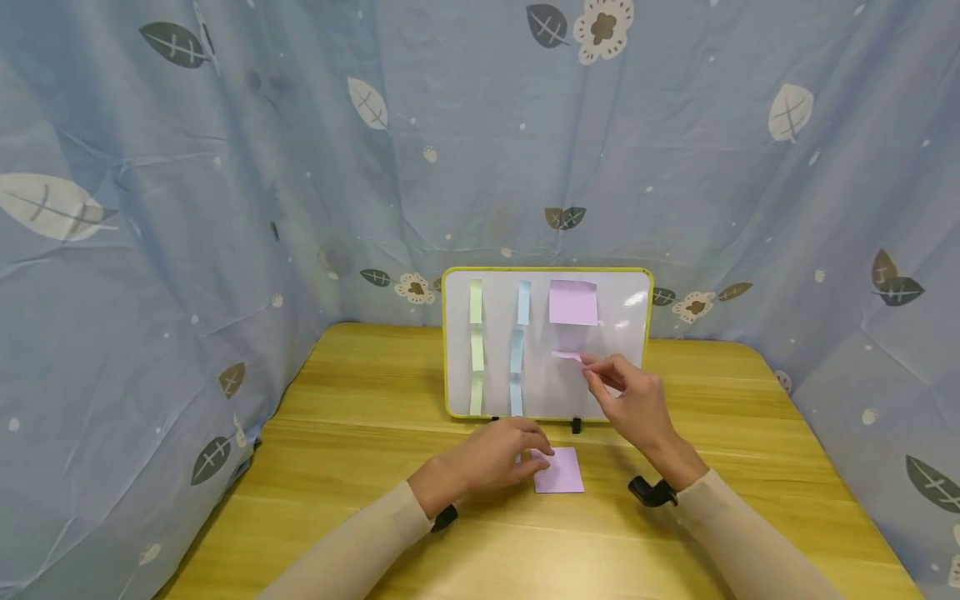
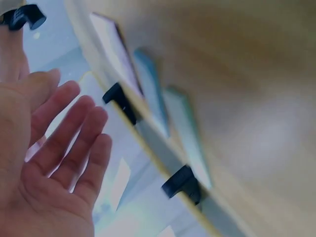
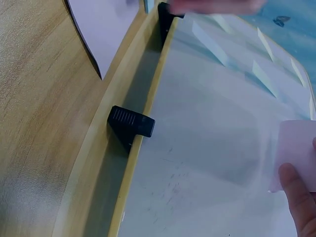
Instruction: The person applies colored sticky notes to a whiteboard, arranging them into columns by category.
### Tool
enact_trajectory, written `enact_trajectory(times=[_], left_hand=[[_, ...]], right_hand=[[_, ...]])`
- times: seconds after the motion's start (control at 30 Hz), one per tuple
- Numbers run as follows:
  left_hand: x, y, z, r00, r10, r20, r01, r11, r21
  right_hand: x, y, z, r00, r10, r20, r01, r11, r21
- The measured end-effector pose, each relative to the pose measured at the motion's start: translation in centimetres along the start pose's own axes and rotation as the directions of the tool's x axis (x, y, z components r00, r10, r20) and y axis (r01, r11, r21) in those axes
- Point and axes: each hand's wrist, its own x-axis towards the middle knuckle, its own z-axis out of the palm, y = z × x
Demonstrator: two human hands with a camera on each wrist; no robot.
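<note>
My right hand [image 1: 637,407] pinches a purple sticky note [image 1: 567,356] by its right edge, in front of the whiteboard [image 1: 622,333]. In the right wrist view this sticky note [image 3: 296,148] is close to the board's surface; I cannot tell if it touches. Another purple note [image 1: 573,302] is stuck on the board above it. My left hand [image 1: 495,457] hovers with loosely bent fingers at the left of the purple note pad [image 1: 564,475] and holds nothing. Beside that pad, a blue pad [image 2: 150,89] and a green pad [image 2: 187,131] show in the left wrist view.
Green strips [image 1: 477,348] and blue strips [image 1: 517,350] hang in two columns on the board's left half. Black feet [image 1: 576,426] support its lower edge on the wooden table [image 1: 360,392]. A patterned curtain [image 1: 465,167] surrounds the table's back and sides.
</note>
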Motion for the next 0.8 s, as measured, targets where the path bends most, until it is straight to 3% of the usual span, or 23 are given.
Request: enact_trajectory(times=[0.13,0.23,0.37,0.47,0.63,0.8], left_hand=[[0.4,-0.1,-1.5,0.995,0.005,-0.101,-0.006,1.0,-0.011],[0.8,-0.4,-2.6,0.978,0.036,-0.205,-0.038,0.999,-0.007],[1.5,-0.8,-4.1,0.933,0.07,-0.353,-0.065,0.998,0.025],[2.0,-0.9,-5.2,0.896,0.068,-0.439,-0.043,0.997,0.066],[3.1,-1.2,-6.7,0.849,0.046,-0.527,0.013,0.994,0.106],[4.3,-1.9,-8.1,0.82,0.032,-0.572,0.055,0.99,0.134]], right_hand=[[0.1,0.1,0.2,1.0,-0.011,-0.011,0.011,1.0,0.018],[0.3,0.0,0.3,1.0,-0.012,-0.013,0.012,0.999,0.036],[0.5,0.0,0.4,1.0,-0.016,-0.014,0.016,0.999,0.034],[0.6,-0.1,0.5,0.999,-0.025,-0.022,0.025,0.999,0.022],[0.7,-0.1,0.7,0.999,-0.025,-0.038,0.026,1.0,0.01],[1.0,-0.4,0.9,0.999,-0.02,-0.048,0.021,1.0,0.021]])
